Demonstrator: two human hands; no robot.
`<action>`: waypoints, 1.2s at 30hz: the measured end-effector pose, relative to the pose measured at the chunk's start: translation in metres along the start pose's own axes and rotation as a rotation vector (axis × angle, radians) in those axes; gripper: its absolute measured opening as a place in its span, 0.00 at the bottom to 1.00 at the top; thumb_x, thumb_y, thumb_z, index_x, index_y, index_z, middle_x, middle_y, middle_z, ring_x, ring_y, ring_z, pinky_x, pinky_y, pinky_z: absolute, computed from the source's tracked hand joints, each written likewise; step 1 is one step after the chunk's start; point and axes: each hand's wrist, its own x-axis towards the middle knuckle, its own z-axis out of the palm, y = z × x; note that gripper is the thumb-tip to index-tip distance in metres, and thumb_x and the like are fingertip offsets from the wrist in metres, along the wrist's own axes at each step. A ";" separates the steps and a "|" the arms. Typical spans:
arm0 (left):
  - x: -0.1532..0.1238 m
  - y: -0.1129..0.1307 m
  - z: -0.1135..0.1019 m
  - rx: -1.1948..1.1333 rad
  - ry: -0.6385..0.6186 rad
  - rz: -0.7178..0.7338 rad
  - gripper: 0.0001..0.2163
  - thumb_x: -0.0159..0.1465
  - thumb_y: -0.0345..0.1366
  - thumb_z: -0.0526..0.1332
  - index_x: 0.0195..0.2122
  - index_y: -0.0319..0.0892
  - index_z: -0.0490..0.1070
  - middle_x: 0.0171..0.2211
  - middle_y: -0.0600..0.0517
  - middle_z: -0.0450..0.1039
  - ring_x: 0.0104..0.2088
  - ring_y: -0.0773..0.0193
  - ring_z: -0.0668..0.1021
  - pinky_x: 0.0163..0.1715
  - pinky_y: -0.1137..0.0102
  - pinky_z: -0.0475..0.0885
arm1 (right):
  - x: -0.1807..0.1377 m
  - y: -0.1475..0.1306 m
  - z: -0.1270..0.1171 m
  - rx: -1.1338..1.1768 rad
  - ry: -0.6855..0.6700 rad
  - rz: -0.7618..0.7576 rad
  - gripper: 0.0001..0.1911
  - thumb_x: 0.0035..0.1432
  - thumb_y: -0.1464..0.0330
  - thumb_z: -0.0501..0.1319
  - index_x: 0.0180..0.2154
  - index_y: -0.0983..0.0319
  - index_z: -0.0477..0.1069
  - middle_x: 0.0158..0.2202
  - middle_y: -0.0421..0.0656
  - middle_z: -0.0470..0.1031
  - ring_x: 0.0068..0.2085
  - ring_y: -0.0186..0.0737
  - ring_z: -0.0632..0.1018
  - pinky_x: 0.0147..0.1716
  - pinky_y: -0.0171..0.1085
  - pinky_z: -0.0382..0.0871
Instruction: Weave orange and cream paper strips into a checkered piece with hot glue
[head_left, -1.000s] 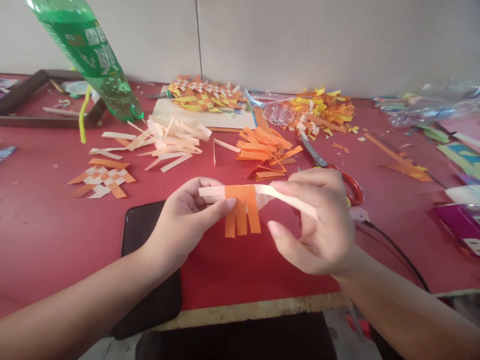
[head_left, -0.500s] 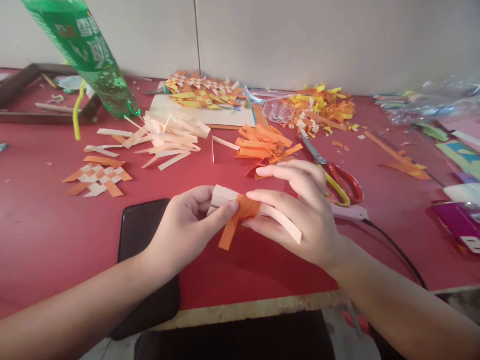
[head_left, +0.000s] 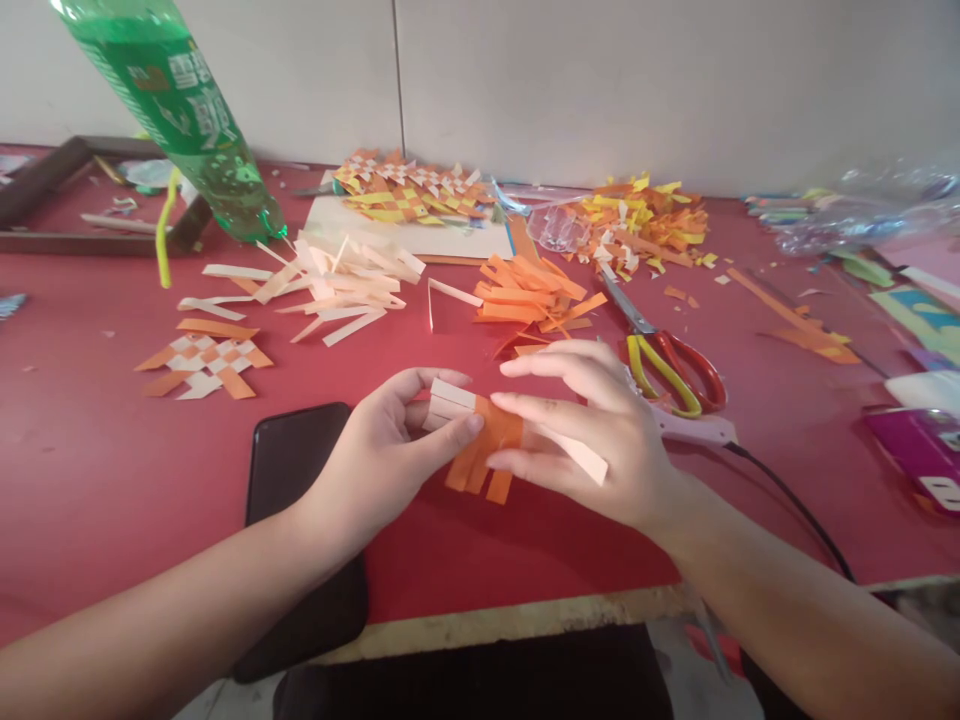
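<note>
Over the table's front part, my left hand (head_left: 397, 430) pinches a small weave of orange and cream paper strips (head_left: 499, 425) between thumb and fingers. The cream ends stick out left past my thumb and right under my other hand; several orange ends hang down toward me. My right hand (head_left: 600, 415) holds the weave's right side, fingertips on the orange part, its upper fingers stretched out above it. Behind the hands lie a pile of loose orange strips (head_left: 532, 290) and a pile of cream strips (head_left: 352, 275). A finished-looking checkered woven piece (head_left: 206, 358) lies to the left.
A black phone (head_left: 300, 480) lies beneath my left wrist. Scissors (head_left: 667, 360) and a pink corded tool (head_left: 697, 428) lie beyond my right hand. A green bottle (head_left: 195, 130) stands back left by a dark frame (head_left: 75, 243). Paper scraps (head_left: 645, 215) are heaped at the wall.
The orange strips in the weave now hang side by side toward me, with more ends showing below. My right fingers have shifted slightly over the weave; my left hand keeps its pinch.
</note>
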 end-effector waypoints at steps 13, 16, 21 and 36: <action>-0.002 0.000 0.002 0.062 -0.021 0.024 0.13 0.58 0.38 0.69 0.43 0.43 0.73 0.30 0.54 0.80 0.28 0.67 0.80 0.27 0.76 0.72 | 0.000 -0.003 0.000 0.020 0.029 0.084 0.04 0.55 0.70 0.68 0.36 0.57 0.79 0.43 0.45 0.80 0.47 0.47 0.77 0.47 0.53 0.73; -0.004 0.000 0.003 0.110 -0.014 0.046 0.12 0.59 0.38 0.69 0.42 0.43 0.73 0.30 0.53 0.80 0.28 0.67 0.80 0.28 0.75 0.73 | 0.000 -0.004 -0.001 0.081 0.043 0.111 0.05 0.57 0.71 0.66 0.35 0.57 0.79 0.42 0.45 0.80 0.45 0.45 0.78 0.46 0.52 0.73; -0.006 -0.001 0.003 0.138 -0.030 0.044 0.13 0.58 0.41 0.69 0.42 0.45 0.72 0.30 0.53 0.79 0.29 0.66 0.79 0.25 0.76 0.70 | 0.001 -0.003 -0.001 0.140 0.040 0.110 0.06 0.57 0.73 0.65 0.36 0.57 0.78 0.41 0.45 0.79 0.45 0.44 0.77 0.46 0.50 0.73; -0.006 -0.004 0.003 0.167 -0.083 0.085 0.10 0.56 0.35 0.71 0.39 0.44 0.75 0.30 0.54 0.82 0.32 0.65 0.82 0.29 0.78 0.75 | 0.001 -0.007 0.000 0.201 0.004 0.140 0.03 0.58 0.72 0.65 0.32 0.60 0.75 0.38 0.44 0.79 0.44 0.43 0.76 0.46 0.48 0.72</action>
